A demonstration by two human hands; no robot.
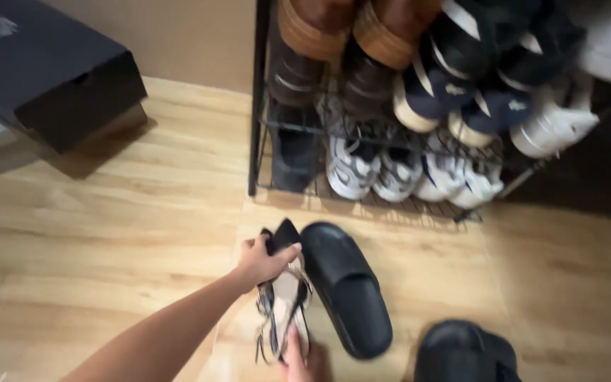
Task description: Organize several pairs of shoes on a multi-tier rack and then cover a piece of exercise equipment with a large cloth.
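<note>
Black strappy sandals hang above the wooden floor, the left hand with fingers closed on the toe end and the right hand gripping the heel straps (mostly cut off below); a loose strap could slip free, dropping one onto the black slide; the wire shoe rack is packed with sneakers and sandals, while the dark shoebox is shut, its contents hidden.

The left arm enters from the lower left, bare, and stretches diagonally up and to the right, nearly straight at the elbow. The left hand sits at its end with the back turned upward, the wrist roughly level, the fingers curled closed in a grasp and the thumb tucked to the near side. The right hand shows only partly at the bottom edge, fingers pointing upward and pinched together; its arm is out of view.
</note>
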